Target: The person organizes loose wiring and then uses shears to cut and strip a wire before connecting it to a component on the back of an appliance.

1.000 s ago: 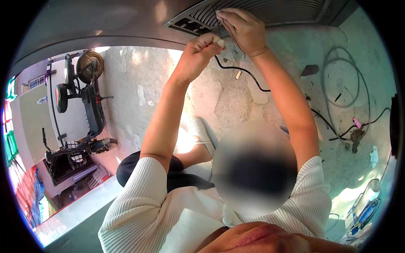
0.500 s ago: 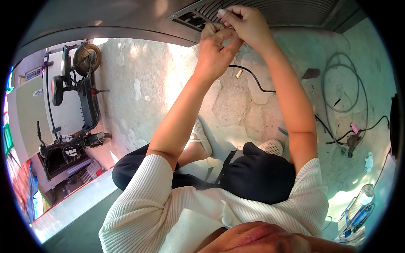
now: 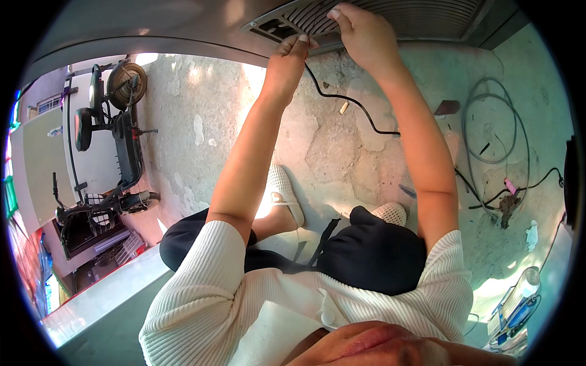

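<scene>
A grey metal housing (image 3: 165, 27) with a slatted vent (image 3: 421, 15) and a dark rectangular opening (image 3: 273, 29) fills the top of the view. My left hand (image 3: 285, 72) is closed in a pinch just below that opening; whatever its fingers hold is hidden or too small to name. A black cable (image 3: 351, 99) curves up from the floor to beside this hand, and I cannot tell whether the hand touches it. Over the vent slats, to the right, my right hand (image 3: 366, 38) pinches thumb against forefinger, with anything between them too small to make out.
On the concrete floor at right lie a coiled grey hose (image 3: 469, 116), a dark flat piece (image 3: 447, 107) and another black cord (image 3: 537, 188). An electric scooter (image 3: 125, 143) stands at left. Blue-and-white equipment (image 3: 511, 311) is at lower right. My slippered feet (image 3: 284, 195) are below.
My hands have moved apart: the left went left and slightly down, the right slightly right. More of the black cable and the vent slats now shows between them.
</scene>
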Motion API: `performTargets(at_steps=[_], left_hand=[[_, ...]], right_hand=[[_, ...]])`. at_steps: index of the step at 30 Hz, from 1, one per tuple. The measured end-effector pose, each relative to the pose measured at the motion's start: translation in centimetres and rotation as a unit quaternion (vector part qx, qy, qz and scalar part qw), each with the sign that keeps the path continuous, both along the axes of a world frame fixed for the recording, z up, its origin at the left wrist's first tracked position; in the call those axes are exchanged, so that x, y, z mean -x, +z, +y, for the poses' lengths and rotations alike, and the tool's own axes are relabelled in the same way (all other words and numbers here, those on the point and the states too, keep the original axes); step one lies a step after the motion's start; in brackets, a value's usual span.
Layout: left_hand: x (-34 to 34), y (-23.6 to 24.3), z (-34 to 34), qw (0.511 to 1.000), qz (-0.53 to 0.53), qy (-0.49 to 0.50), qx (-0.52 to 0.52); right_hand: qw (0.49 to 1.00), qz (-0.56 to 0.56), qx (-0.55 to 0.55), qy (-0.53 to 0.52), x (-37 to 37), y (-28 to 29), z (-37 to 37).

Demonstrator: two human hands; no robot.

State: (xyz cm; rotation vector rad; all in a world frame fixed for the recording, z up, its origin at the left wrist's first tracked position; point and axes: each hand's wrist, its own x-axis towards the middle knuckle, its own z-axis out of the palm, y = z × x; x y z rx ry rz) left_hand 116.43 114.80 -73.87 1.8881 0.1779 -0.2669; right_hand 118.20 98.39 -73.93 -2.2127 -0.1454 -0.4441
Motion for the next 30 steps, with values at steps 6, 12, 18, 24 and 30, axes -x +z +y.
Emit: performTargets(at_steps=[6, 12, 18, 24, 30], left_hand=[[-2.4, 0.2, 1.5, 0.995, 0.084, 0.041, 0.045], [-3.2, 5.0, 2.9, 0.957, 0.164, 0.077, 0.228], [-3.3, 8.4, -0.8, 0.953, 0.158, 0.021, 0.257], [-1.8, 9.3, 0.9, 0.938, 0.201, -0.098, 0.265], [0.1, 10.2, 4.9, 0.851, 0.32, -0.061, 0.411]], right_hand=[[0.993, -0.068, 0.09, -0.047, 0.2, 1.2, 0.5], [0.997, -0.042, 0.042, -0.058, -0.3, -1.4, 0.1], [0.974, 0.036, -0.222, -0.01, -0.3, -6.7, 3.8], [0.891, 0.158, -0.421, 0.066, 3.3, -8.9, 4.8], [0.918, 0.145, -0.365, 0.046, 3.9, -9.2, 4.0]])
